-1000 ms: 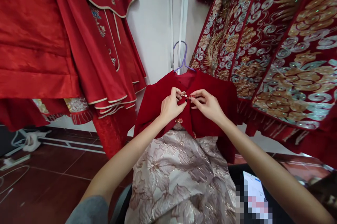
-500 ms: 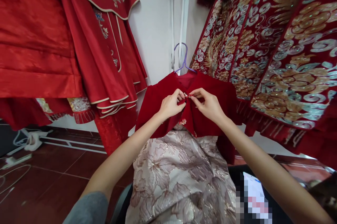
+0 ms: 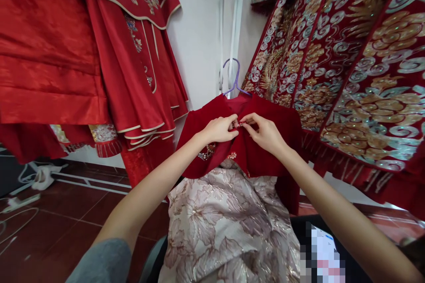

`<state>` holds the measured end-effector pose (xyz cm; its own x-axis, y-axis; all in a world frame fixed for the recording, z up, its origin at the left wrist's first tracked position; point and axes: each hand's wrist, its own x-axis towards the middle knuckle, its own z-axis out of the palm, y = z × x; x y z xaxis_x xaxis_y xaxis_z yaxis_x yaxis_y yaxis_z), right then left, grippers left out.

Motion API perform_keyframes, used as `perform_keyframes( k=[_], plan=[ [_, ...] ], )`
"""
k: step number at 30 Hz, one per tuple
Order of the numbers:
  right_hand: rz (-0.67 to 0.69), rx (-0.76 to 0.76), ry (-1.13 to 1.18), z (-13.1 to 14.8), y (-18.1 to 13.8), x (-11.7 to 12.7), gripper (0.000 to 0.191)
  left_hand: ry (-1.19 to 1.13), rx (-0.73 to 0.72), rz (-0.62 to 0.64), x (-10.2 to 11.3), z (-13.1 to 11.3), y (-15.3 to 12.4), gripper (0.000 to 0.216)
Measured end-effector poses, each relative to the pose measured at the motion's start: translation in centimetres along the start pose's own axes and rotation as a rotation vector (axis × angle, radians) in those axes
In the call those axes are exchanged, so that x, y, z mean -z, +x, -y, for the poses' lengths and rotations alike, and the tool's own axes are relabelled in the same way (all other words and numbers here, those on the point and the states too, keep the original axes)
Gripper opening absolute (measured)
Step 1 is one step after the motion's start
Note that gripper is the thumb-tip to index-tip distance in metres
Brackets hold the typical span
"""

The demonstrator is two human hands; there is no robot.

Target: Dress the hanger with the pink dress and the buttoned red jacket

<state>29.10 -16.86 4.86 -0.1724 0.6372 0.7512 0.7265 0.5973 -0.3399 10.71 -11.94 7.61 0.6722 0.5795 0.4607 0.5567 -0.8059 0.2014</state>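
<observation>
A short red jacket (image 3: 287, 130) hangs on a purple hanger (image 3: 237, 80), over a shiny pale dress (image 3: 229, 216) with a floral pattern. At the jacket's front opening, both hands meet at a small beaded fastening (image 3: 240, 124). My left hand (image 3: 221, 129) is closed, thumb and fingers pinching its left side. My right hand (image 3: 264, 132) pinches its right side between thumb and index finger. The fingertips hide whether the two halves are joined. Lower down the front edge sits another beaded flower fastening (image 3: 232, 155), and embroidery (image 3: 207, 152) shows below my left wrist.
Red garments (image 3: 133, 79) with pale piping hang at the left. A heavily embroidered red garment (image 3: 332, 70) fills the right side. White metal poles (image 3: 236, 21) rise behind the hanger. A cable (image 3: 29, 210) lies on the tiled floor, and a partly blurred phone-like screen (image 3: 327, 252) is at lower right.
My left hand has turned and shifted slightly right, its fingers now more curled at the fastening. The jacket's left front is pulled aside, showing the embroidery. My right hand keeps its pinch.
</observation>
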Motion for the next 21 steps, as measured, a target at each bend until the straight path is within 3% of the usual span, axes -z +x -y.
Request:
perform_keyframes(
  k=[7,12,21],
  plan=[
    [0.015,-0.002,0.000,-0.1,0.0,0.3,0.017,-0.034,0.094,-0.128,-0.2,-1.2,-0.4,0.024],
    [0.018,0.002,0.060,0.0,0.1,0.7,0.015,0.013,0.104,-0.119,0.2,-1.6,-0.1,0.013],
    [0.012,-0.052,0.230,-0.6,0.6,0.7,0.024,0.081,0.026,-0.143,0.5,-2.5,-0.6,0.014]
  ],
)
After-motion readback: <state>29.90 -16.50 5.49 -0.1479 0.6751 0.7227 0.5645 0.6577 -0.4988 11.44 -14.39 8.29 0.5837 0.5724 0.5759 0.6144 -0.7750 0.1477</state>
